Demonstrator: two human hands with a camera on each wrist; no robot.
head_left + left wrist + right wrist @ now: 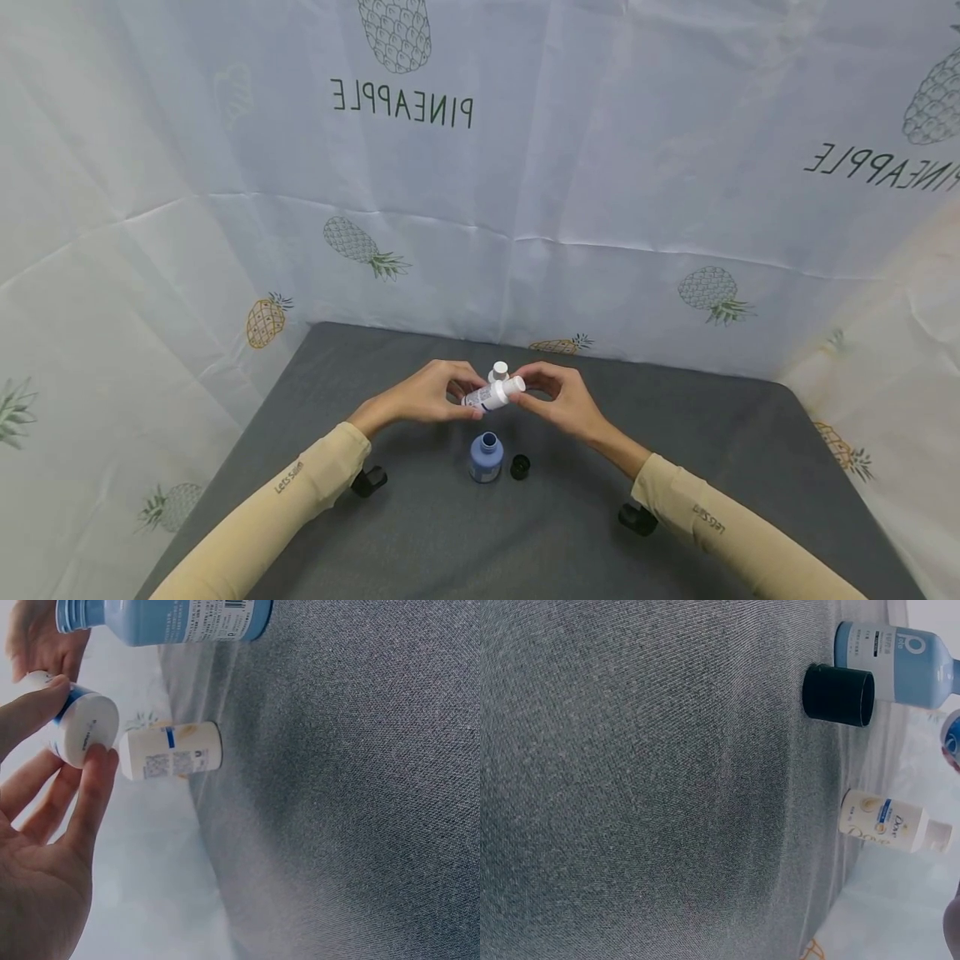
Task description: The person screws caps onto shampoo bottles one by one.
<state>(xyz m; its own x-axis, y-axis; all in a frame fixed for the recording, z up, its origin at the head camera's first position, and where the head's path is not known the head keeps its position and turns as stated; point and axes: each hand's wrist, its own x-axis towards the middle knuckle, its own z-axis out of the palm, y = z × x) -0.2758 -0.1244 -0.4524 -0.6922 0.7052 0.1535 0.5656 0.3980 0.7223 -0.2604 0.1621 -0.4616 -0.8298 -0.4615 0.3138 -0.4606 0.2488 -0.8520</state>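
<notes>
My left hand [435, 393] grips a small white bottle [486, 397] with a blue band, tilted with its cap end up to the right. In the left wrist view, the thumb and fingertips press round its base. My right hand [558, 398] pinches the bottle's white cap [514, 385] between thumb and fingers. Just behind, a second white bottle [881, 820] marked Dove stands upright with its cap on. Nearer me stands a blue bottle [486, 460], its mouth uncovered. Beside it on the right sits a black cap [520, 467].
A dark grey cloth covers the table [450, 542]. Pineapple-printed curtains [525, 167] hang behind it and at both sides. Black wrist devices [369, 481] show below each forearm, near the cream sleeves.
</notes>
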